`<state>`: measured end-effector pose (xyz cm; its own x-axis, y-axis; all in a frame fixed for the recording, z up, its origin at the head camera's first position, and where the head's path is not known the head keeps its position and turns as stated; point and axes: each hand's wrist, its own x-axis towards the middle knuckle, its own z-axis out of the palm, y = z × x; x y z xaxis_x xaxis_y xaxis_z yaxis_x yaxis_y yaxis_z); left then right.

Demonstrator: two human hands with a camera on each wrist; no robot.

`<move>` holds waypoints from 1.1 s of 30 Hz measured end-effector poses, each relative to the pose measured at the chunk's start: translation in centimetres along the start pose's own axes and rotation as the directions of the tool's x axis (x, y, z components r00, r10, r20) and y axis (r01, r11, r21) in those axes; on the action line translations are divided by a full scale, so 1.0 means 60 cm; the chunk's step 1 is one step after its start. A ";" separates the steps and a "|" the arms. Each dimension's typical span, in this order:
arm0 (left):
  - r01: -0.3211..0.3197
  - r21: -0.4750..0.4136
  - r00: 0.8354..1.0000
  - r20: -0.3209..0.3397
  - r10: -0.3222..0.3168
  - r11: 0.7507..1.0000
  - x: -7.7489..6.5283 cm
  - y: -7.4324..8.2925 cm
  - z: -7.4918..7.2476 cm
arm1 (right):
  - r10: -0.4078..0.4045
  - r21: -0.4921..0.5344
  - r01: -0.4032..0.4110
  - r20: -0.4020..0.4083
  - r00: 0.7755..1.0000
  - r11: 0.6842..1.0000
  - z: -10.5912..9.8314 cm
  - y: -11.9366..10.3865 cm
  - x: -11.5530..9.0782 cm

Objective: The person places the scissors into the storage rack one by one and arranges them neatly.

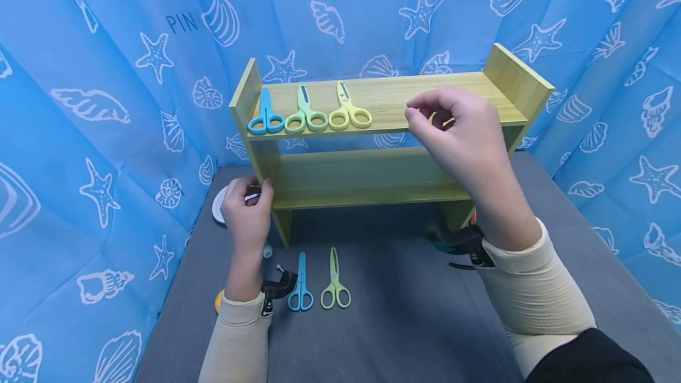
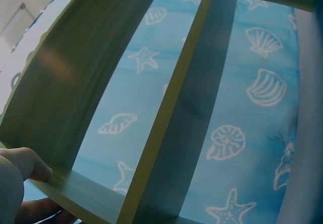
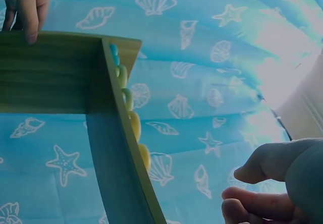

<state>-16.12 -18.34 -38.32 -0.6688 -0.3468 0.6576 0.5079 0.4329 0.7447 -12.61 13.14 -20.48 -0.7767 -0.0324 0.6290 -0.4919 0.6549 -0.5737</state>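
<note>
A light wooden two-tier shelf point(image 1: 372, 176) stands on the table. My left hand point(image 1: 247, 211) grips its left side panel, thumb on the inner face and fingers outside, as the left wrist view shows. On the top board lie blue scissors point(image 1: 265, 117), light green scissors point(image 1: 305, 114) and yellow scissors point(image 1: 348, 112), handles toward me. Over the right part of that board hovers my right hand point(image 1: 463, 126), fingers loosely bent. A gap shows between its thumb and fingers point(image 3: 260, 204), with nothing held. Another blue pair of scissors point(image 1: 301, 288) and a green pair point(image 1: 335, 288) lie before the shelf.
A white round object point(image 1: 219, 205) is partly hidden behind my left hand. Near the shelf's left foot lies a small pale cap-like piece point(image 1: 268, 251). An orange object point(image 1: 219, 300) peeks out beside the left wrist. Blue seashell-print curtain point(image 1: 154, 135) surrounds the grey table point(image 1: 393, 336).
</note>
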 end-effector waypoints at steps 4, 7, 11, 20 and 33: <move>-0.010 -0.002 1.000 -0.005 0.010 1.000 0.000 -0.002 0.001 | 0.006 0.039 -0.004 -0.056 0.998 0.999 -0.013 0.007 -0.026; -0.020 -0.002 1.000 -0.010 0.020 1.000 -0.001 -0.004 0.001 | 0.015 0.061 -0.010 -0.086 0.996 0.998 -0.020 0.011 -0.046; -0.026 0.004 1.000 -0.013 0.026 1.000 -0.002 -0.004 0.002 | 0.011 0.074 -0.003 -0.107 0.994 0.997 -0.022 0.021 -0.076; -0.045 0.007 0.999 -0.016 0.045 0.999 -0.003 -0.004 0.003 | -0.035 0.105 0.047 -0.117 0.993 0.993 0.001 0.071 -0.141; -0.035 0.010 0.998 -0.042 0.036 0.999 -0.005 0.056 0.004 | -0.016 0.226 0.017 -0.008 1.000 0.974 0.073 0.134 -0.225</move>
<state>-14.36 -16.59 -36.02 -0.6269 -0.3658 0.6879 0.5257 0.4530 0.7200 -7.80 15.53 -35.86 -0.7657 -0.0373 0.6421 -0.5815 0.4666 -0.6664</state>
